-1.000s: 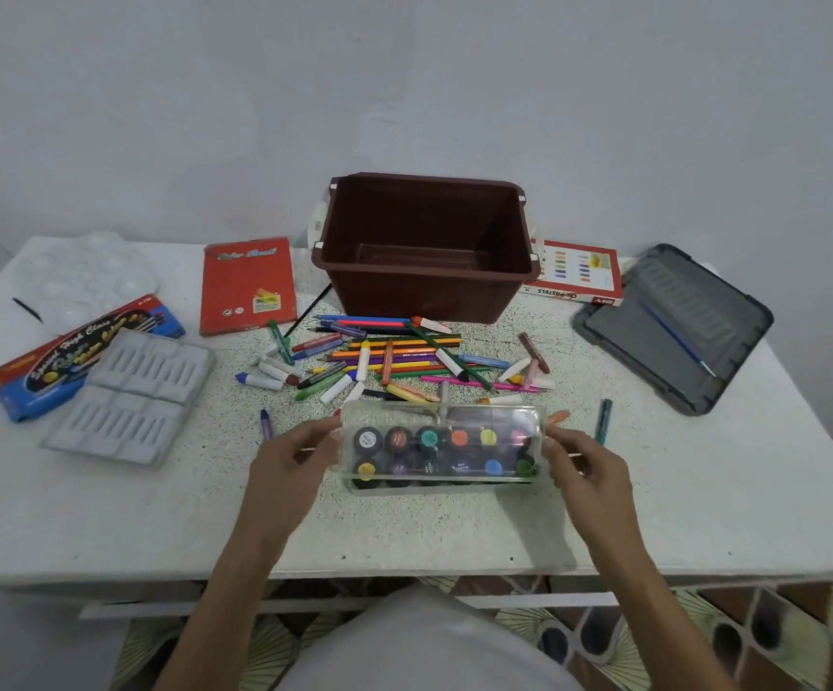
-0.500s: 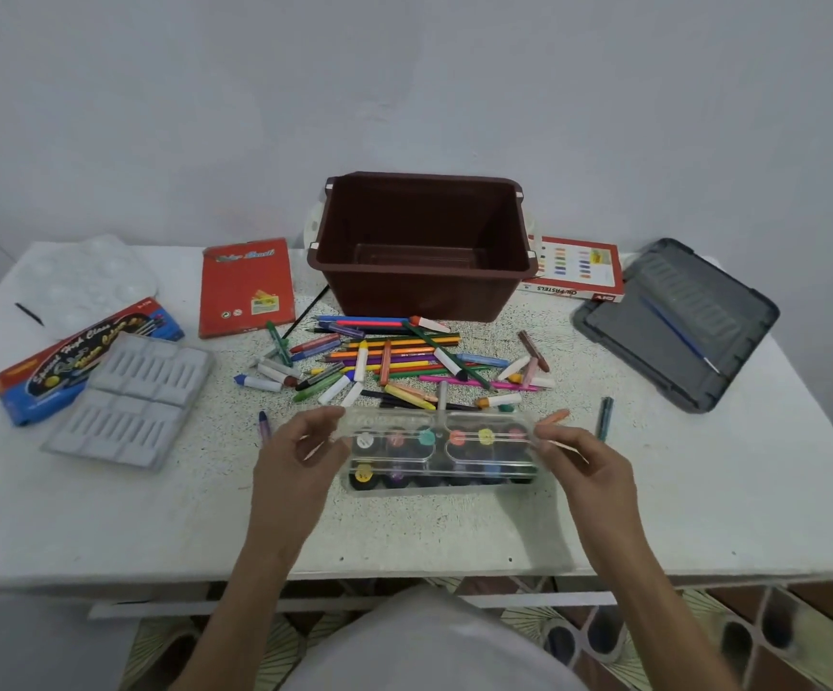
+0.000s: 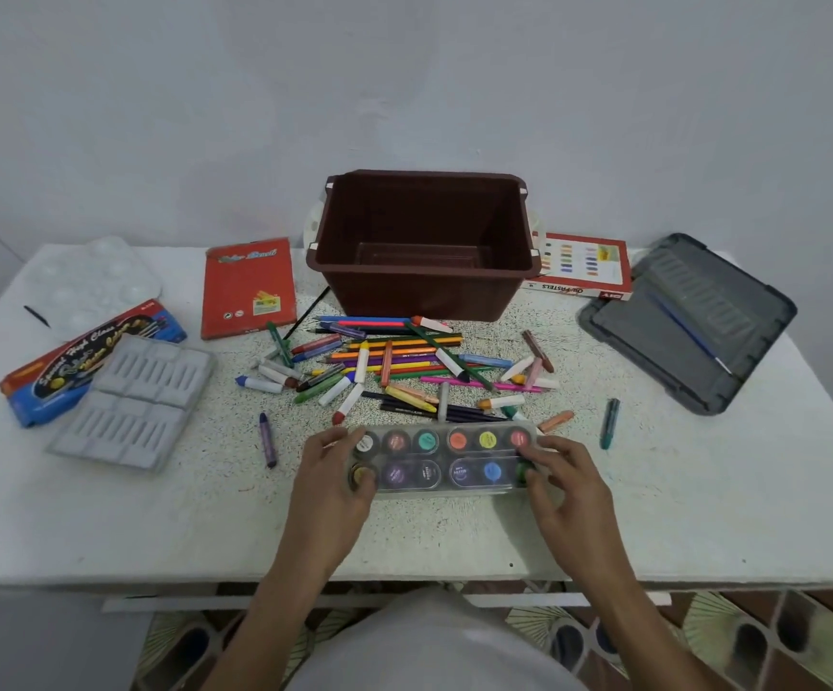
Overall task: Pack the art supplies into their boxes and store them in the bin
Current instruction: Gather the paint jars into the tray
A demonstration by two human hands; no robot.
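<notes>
Near the table's [image 3: 155, 531] front edge, the paint case [image 3: 442, 458] lies flat, well short of the bin [image 3: 424, 296]. My left hand [image 3: 330, 481] and right hand [image 3: 561, 486] clamp its ends. I should press both ends evenly until the lid seats, then lift level.

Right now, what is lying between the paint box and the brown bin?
A jumbled pile of crayons and colour pencils lies on the table between the paint box and the brown bin. The head view shows it.
</notes>
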